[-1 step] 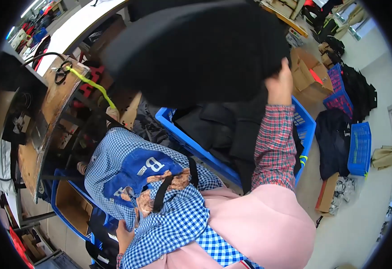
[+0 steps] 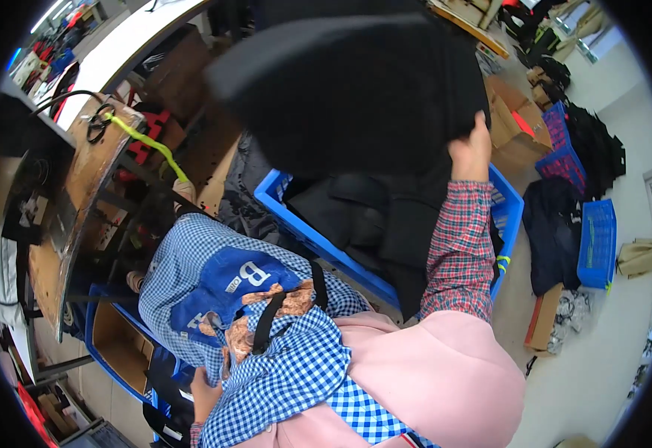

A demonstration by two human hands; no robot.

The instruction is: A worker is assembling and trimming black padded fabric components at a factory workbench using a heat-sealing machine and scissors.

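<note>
My right hand (image 2: 472, 151) is raised above a blue crate, its fingers closed on the edge of a large black fabric piece (image 2: 356, 93). That piece is held up in front of me, wide and stiff-looking, its far left edge blurred. Under it, the blue crate (image 2: 326, 240) is filled with folded black fabric pieces (image 2: 341, 209). My left hand (image 2: 205, 393) is low at my left side, beside my blue checked apron (image 2: 288, 366) and close to a black item (image 2: 170, 388). Its fingers are partly hidden, so their grip does not show.
A worn wooden workbench (image 2: 91, 160) with a yellow-green strap (image 2: 147, 137) and a machine stands at left. Another blue crate (image 2: 109, 366) holding cardboard is below it. To the right are an open cardboard box (image 2: 509, 142), a small blue basket (image 2: 596, 243) and a dark garment-like heap (image 2: 552, 231).
The black fabric piece has shifted to the right and slightly down with my right hand, baring more under the bench. My left hand has hardly moved.
</note>
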